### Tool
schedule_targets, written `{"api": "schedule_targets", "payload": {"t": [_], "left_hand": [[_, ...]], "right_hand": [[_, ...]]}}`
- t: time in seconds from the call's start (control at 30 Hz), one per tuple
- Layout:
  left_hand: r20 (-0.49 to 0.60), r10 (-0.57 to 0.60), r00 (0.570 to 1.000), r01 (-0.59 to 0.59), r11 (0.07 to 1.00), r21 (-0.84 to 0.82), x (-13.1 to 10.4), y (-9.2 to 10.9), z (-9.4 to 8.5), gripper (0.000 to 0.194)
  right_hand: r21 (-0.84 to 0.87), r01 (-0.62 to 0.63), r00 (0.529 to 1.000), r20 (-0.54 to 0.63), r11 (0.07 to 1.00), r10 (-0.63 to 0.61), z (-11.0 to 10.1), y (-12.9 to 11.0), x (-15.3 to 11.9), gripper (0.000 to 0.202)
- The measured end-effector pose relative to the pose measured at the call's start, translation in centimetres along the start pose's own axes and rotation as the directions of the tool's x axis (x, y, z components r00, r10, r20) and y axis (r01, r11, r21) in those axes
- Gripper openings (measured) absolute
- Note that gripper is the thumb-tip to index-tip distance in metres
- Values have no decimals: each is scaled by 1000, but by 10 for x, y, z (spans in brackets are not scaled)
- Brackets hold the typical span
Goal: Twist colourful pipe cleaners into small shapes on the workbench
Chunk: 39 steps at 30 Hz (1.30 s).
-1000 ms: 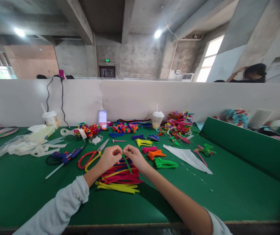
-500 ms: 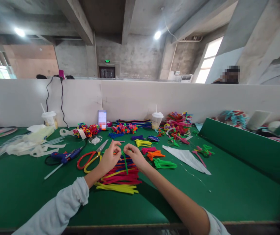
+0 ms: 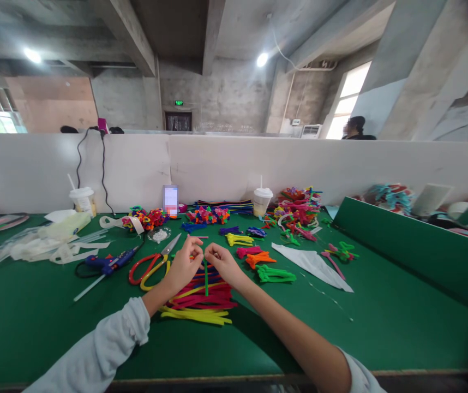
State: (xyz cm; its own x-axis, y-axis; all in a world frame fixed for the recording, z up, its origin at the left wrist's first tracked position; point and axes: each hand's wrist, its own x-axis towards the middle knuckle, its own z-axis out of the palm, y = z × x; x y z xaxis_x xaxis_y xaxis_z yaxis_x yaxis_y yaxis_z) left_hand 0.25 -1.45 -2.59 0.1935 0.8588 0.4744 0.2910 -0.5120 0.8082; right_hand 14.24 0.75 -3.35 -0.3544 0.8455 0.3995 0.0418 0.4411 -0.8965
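Observation:
A green pipe cleaner (image 3: 207, 283) hangs down between my hands, its upper end at my fingertips. My right hand (image 3: 225, 266) is closed in a pinch on that end. My left hand (image 3: 185, 265) is also closed, thumb and fingertips meeting at the same spot; the exact grip is partly hidden. Below them lies a pile of loose pipe cleaners, with red ones (image 3: 217, 301) in the middle, yellow ones (image 3: 197, 315) nearest me and blue ones farther back. Scissors (image 3: 161, 261) with red and yellow handles rest by my left hand.
Bent pipe-cleaner bundles in green (image 3: 275, 274), orange (image 3: 259, 258) and yellow (image 3: 239, 239) lie to the right, beside a white cloth piece (image 3: 311, 266). A blue glue gun (image 3: 109, 263) is at left. Lidded cups (image 3: 263, 201), a phone (image 3: 171, 200) and colourful piles line the partition (image 3: 217, 164).
The green pipe cleaner's lower end has swung slightly left and now hangs straighter. My right hand has shifted slightly left, closer to my left. A person beyond the partition has moved left.

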Motion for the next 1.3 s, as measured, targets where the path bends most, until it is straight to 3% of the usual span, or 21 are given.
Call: {"api": "schedule_targets", "payload": {"t": [0.2,0.33,0.43,0.57,0.7,0.9,1.1,1.2,1.3], "left_hand": [[5,-8,1000,8,1000,2,0,1,-1,17],[-72,-25,997,25,1000,-7,2,6,-3,12],[-156,-23,988,21,1000,-15,3,8,-5,10],[-169,-31,985,25,999,-34,4,12,-7,13],[-176,-61,982,46,995,-87,4,13,-6,18],[-189,-143,971,111,979,-173,8,4,-8,20],[-241,-183,953,124,963,-238,9,0,-16,19],[-210,-168,963,124,970,-208,6,1,-15,20],[-148,-106,983,92,991,-93,2,3,-13,18]], "right_hand": [[-6,-41,999,-13,999,41,1,0,0,25],[-25,-32,999,-35,999,31,1,-5,0,30],[-64,-43,998,39,997,46,2,-8,-1,28],[-127,-42,996,73,991,52,2,-9,-2,23],[-266,35,999,33,963,-27,0,-10,-3,18],[-480,168,986,65,861,-156,-6,-9,-2,17],[-482,151,986,10,863,-167,-18,-7,2,17],[-468,140,989,32,872,-142,-31,-12,3,16],[-559,135,989,30,818,-143,-55,-17,1,12]]}}
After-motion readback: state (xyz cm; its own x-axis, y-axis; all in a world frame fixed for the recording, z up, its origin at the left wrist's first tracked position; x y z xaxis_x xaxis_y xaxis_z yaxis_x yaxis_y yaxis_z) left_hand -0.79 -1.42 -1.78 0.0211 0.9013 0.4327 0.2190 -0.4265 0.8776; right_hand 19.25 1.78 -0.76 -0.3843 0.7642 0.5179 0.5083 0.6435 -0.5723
